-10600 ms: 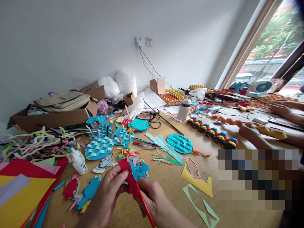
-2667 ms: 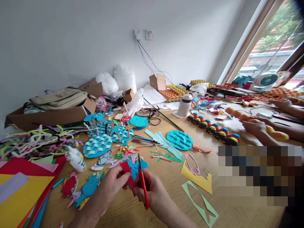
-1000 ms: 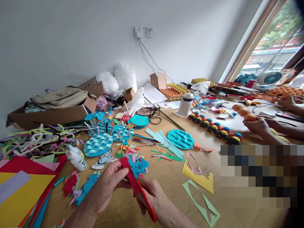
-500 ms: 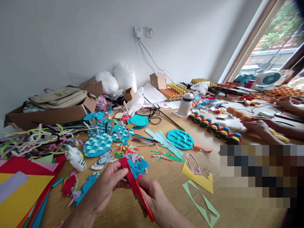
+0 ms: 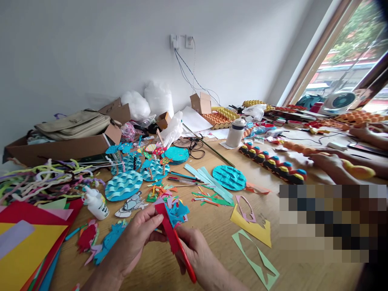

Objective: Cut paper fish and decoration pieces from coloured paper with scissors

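I place everything from the red paper strip [image 5: 166,224], which is held up just above the near edge of the wooden table [image 5: 218,238].

The table runs out on all sides of the strip. Well off to the left of the strip lies a big stack of coloured paper sheets [image 5: 27,246]. Off to the right of it lies a green cut-out sheet [image 5: 257,262], flat on the wood. Far to the right, past the strip, another person's hand [image 5: 329,163] rests on the table. It is not one of my 2.

The left hand [image 5: 133,238] is just left of the strip. Its thumb and fingers are pinched on the strip's top end. The right hand [image 5: 197,252] is just right of the strip and lower down. Its fingers are curled tight around the red scissors [image 5: 185,260].

A white glue bottle [image 5: 95,204] stands to the left of the strip, well apart from it. A small pile of blue scraps [image 5: 178,212] lies just behind it.

The strip is long and thin. Its long line tilts from up on the left, at the left hand, down to the right, where it meets the scissors. The scissors go on along nearly the same line, down toward me. Both hands touch the strip, 1 at each end. I cannot tell if the blades are apart, because the strip and hand hide them.
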Demonstrator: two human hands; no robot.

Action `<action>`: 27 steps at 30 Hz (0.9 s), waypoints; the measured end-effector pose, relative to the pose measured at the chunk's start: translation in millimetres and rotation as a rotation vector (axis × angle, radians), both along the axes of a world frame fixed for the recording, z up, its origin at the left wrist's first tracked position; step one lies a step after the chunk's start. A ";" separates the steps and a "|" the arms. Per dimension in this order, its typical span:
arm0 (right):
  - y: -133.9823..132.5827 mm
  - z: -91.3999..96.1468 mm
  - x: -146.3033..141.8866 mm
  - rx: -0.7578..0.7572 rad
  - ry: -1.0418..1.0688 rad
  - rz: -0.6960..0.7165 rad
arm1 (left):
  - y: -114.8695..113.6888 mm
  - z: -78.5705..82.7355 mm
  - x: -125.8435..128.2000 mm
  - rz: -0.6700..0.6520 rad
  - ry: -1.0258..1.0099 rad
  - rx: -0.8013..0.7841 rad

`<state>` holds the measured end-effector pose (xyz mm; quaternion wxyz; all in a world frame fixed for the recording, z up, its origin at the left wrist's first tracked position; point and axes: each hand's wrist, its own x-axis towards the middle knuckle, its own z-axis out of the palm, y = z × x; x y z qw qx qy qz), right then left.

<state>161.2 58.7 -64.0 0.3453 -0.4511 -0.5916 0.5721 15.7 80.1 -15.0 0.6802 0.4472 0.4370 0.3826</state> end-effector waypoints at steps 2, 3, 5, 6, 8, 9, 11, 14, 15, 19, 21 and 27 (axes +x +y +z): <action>0.6 -2.0 0.9 0.020 -0.005 -0.003 | 0.1 -0.9 1.6 -0.009 -0.010 -0.004; 0.9 -2.7 1.3 0.030 -0.010 -0.003 | 0.3 -1.4 2.2 -0.014 -0.013 -0.009; 1.1 -3.2 1.8 0.038 -0.012 0.000 | 0.5 -2.5 2.5 -0.020 -0.018 -0.012; 1.1 -3.1 1.9 0.038 -0.009 -0.001 | 0.4 -2.9 2.3 -0.021 -0.020 -0.013; 0.7 -2.7 2.1 0.032 0.007 0.001 | 0.0 -3.3 1.4 -0.020 -0.022 -0.014; 0.4 -2.3 2.1 0.028 0.014 0.002 | -0.2 -3.4 0.9 -0.021 -0.023 -0.015; 0.2 -1.8 1.9 0.023 0.018 0.007 | -0.1 -3.4 0.0 -0.024 -0.029 -0.017; 0.7 -1.1 1.1 0.023 -0.003 -0.005 | 0.8 -3.5 -0.3 -0.023 -0.042 -0.030; 1.1 -1.1 0.9 0.026 -0.015 -0.010 | 1.1 -3.6 0.0 -0.025 -0.045 -0.033; 2.3 -2.1 1.5 0.034 -0.033 -0.002 | 0.8 -3.9 2.5 -0.050 -0.035 -0.035; 2.1 -2.9 2.3 0.029 -0.019 -0.003 | 0.1 -3.9 3.7 -0.062 -0.032 -0.041; 1.1 -4.2 3.6 0.016 0.013 -0.001 | 0.5 -3.5 3.6 -0.069 -0.042 -0.043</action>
